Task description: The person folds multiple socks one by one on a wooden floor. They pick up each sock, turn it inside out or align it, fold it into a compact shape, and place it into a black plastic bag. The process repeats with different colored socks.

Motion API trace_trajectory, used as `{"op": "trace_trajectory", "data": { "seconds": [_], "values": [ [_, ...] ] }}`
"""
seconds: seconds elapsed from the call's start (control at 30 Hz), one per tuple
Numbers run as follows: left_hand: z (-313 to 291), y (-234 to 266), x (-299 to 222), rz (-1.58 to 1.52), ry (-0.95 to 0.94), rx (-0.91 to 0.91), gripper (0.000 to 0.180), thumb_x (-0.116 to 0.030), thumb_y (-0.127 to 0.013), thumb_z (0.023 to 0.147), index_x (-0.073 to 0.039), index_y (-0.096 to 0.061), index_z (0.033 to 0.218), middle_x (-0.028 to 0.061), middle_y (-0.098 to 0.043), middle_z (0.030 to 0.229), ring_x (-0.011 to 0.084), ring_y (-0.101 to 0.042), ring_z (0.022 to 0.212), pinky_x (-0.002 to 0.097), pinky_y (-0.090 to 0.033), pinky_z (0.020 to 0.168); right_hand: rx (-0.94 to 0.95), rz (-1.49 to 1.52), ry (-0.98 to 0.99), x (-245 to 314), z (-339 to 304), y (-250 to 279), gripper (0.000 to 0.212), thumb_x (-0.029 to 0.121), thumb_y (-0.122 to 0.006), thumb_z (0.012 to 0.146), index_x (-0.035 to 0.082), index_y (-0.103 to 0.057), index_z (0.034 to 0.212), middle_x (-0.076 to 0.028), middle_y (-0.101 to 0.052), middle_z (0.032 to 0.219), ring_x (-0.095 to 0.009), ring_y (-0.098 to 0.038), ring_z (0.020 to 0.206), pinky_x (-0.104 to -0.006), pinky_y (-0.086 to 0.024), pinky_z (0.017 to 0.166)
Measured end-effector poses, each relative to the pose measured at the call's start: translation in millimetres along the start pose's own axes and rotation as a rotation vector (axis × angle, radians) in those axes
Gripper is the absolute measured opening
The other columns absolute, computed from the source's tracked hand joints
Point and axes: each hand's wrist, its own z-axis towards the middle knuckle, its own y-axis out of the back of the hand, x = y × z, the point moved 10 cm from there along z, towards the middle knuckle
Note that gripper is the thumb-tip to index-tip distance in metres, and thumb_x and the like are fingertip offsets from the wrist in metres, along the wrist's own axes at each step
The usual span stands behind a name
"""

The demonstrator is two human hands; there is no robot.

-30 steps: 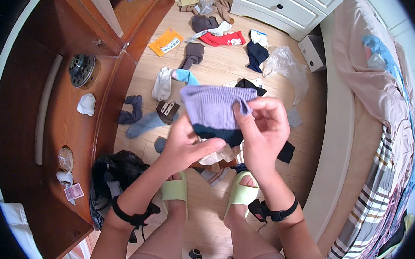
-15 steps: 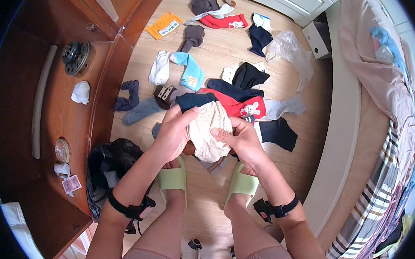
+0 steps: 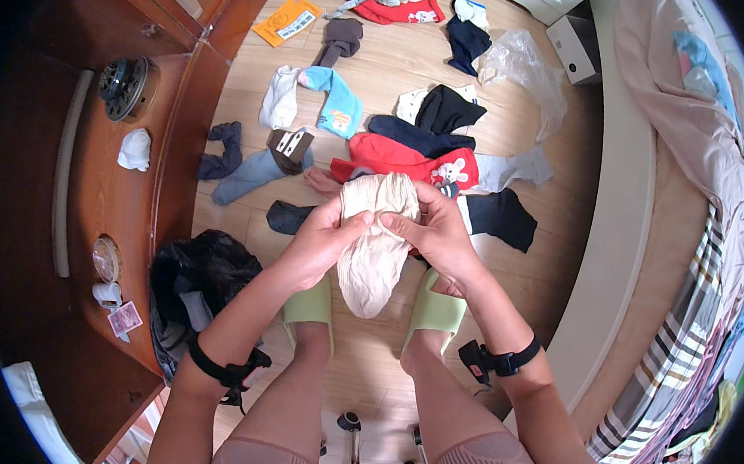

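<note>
A cream ribbed sock (image 3: 373, 271) hangs between my two hands, its toe end pointing down toward my feet. My left hand (image 3: 324, 237) grips its left edge, with the thumb laid across the front. My right hand (image 3: 437, 235) pinches the right side, and the two thumb tips nearly meet at the middle. Beneath and beyond the hands, red socks with a white rabbit (image 3: 412, 159) lie on the floor. A dark grey sock (image 3: 289, 218) rests left of my left hand, and a black sock (image 3: 502, 220) right of my right hand.
Other socks lie about, including a light blue one (image 3: 339, 109) and a white one (image 3: 279, 98). A black plastic bag (image 3: 206, 263) sits at the left by the wooden cabinet (image 3: 145, 207). Green slippers (image 3: 308, 301) are on my feet. A bed (image 3: 645, 277) borders the right.
The dark sock that was with the cream one is out of my hands. Both hands now stretch the cream sock, its toe hanging lower. The dark grey sock at left is more exposed.
</note>
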Motion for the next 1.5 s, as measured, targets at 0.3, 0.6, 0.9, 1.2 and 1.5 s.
{"op": "trace_trajectory", "data": {
  "seconds": [0.3, 0.6, 0.9, 1.2, 1.5],
  "values": [
    [-6, 6, 15, -0.262, 0.183, 0.097, 0.058, 0.002, -0.05, 0.096, -0.009, -0.031, 0.15, 0.0137, -0.054, 0.137, 0.0252, -0.06, 0.121, 0.0382, -0.053, 0.099, 0.052, -1.113, 0.613, 51, -43, -22, 0.072, -0.007, -0.064, 0.067, 0.012, -0.055, 0.136, -0.014, -0.044, 0.146, -0.038, -0.041, 0.137, -0.0471, -0.036, 0.113],
    [-5, 3, 15, -0.409, 0.14, 0.09, 0.048, -0.002, -0.05, 0.095, 0.0, -0.042, 0.143, 0.0183, -0.054, 0.138, 0.0276, -0.058, 0.124, 0.0418, -0.05, 0.102, 0.536, -1.14, 0.996, 30, -94, -91, 0.037, 0.013, -0.061, 0.08, 0.01, -0.064, 0.116, -0.01, -0.061, 0.126, -0.024, -0.059, 0.121, -0.0416, -0.048, 0.107],
    [-14, 8, 12, -0.241, 0.012, 0.058, 0.044, 0.007, -0.058, 0.089, 0.003, -0.048, 0.132, 0.0186, -0.063, 0.127, 0.0261, -0.063, 0.116, 0.0394, -0.053, 0.098, 0.349, -0.762, 0.337, 3, -48, -50, 0.035, 0.003, -0.058, 0.086, 0.011, -0.061, 0.12, -0.014, -0.068, 0.098, -0.034, -0.07, 0.089, -0.0381, -0.057, 0.079],
    [-23, 8, 33, -0.126, 0.005, 0.161, 0.081, 0.017, -0.064, 0.078, -0.007, -0.033, 0.149, 0.0085, -0.048, 0.143, 0.0197, -0.047, 0.133, 0.0371, -0.043, 0.108, 0.003, -0.494, 0.097, 7, -29, -22, 0.027, 0.023, -0.052, 0.105, 0.001, -0.062, 0.116, -0.008, -0.067, 0.093, -0.01, -0.061, 0.086, -0.0281, -0.051, 0.074],
    [-31, -10, 27, -0.193, 0.053, 0.178, 0.066, -0.013, -0.063, 0.091, -0.004, -0.031, 0.149, 0.0099, -0.047, 0.142, 0.0191, -0.048, 0.131, 0.0378, -0.041, 0.109, -0.357, -1.062, 0.257, 43, -36, 3, 0.059, 0.036, -0.082, 0.08, -0.001, -0.056, 0.117, -0.012, -0.068, 0.09, -0.025, -0.067, 0.084, -0.0363, -0.052, 0.066]
  ]
}}
